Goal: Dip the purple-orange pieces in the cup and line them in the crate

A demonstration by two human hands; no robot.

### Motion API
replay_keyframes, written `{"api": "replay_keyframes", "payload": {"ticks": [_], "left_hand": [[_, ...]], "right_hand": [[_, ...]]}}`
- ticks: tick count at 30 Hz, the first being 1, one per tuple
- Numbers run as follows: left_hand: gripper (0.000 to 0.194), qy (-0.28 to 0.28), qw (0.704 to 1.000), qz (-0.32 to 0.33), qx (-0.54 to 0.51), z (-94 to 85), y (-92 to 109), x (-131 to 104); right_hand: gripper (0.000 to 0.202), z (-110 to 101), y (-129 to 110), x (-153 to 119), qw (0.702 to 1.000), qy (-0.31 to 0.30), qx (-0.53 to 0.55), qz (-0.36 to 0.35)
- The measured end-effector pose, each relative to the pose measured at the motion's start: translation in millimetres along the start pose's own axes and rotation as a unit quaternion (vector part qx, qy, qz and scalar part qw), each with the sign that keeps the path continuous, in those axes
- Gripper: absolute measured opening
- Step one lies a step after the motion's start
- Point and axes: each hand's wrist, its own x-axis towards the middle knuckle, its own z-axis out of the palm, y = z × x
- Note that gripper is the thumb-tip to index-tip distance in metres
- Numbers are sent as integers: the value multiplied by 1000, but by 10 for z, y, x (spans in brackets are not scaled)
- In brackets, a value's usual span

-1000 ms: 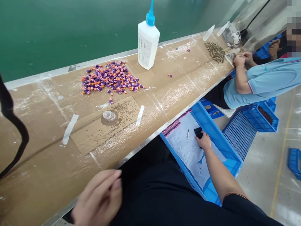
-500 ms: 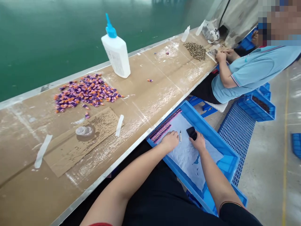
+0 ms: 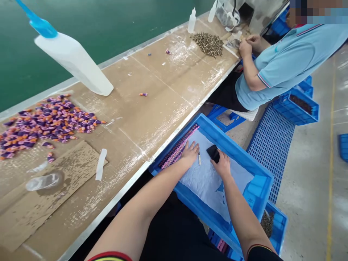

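Observation:
My left hand [image 3: 190, 154] lies in a blue crate [image 3: 261, 181] with its fingers spread, at the edge of tightly lined rows of small purple and pink pieces [image 3: 178, 146]. Beside its fingertips, a thin whitish stick-like item [image 3: 199, 159] rests on a white sheet [image 3: 202, 181] that lines the crate. My right hand [image 3: 223, 165] grips a black, flat, rectangular object [image 3: 213, 153] by its near end, over the same sheet; its exact kind is unclear.
On the table [image 3: 163, 112] are a pile of purple and orange pieces [image 3: 54, 119], a large glue bottle [image 3: 76, 61], cardboard [image 3: 78, 163] with a clear cup [image 3: 45, 181], and a pile of brownish pieces [image 3: 208, 44]. A co-worker [image 3: 288, 61] sits at right.
The view has shifted, moving the table items leftward in the picture. My left hand's fingers, curled before, are now spread beside the rows. My right hand keeps the black object.

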Motion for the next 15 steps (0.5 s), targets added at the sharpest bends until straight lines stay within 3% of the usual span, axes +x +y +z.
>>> {"api": "replay_keyframes", "payload": {"ticks": [15], "left_hand": [[72,-14,1000,-11,-17,153,-4,60]], "right_hand": [[74,-23,89,99,999,-28,-18,-6]]}}
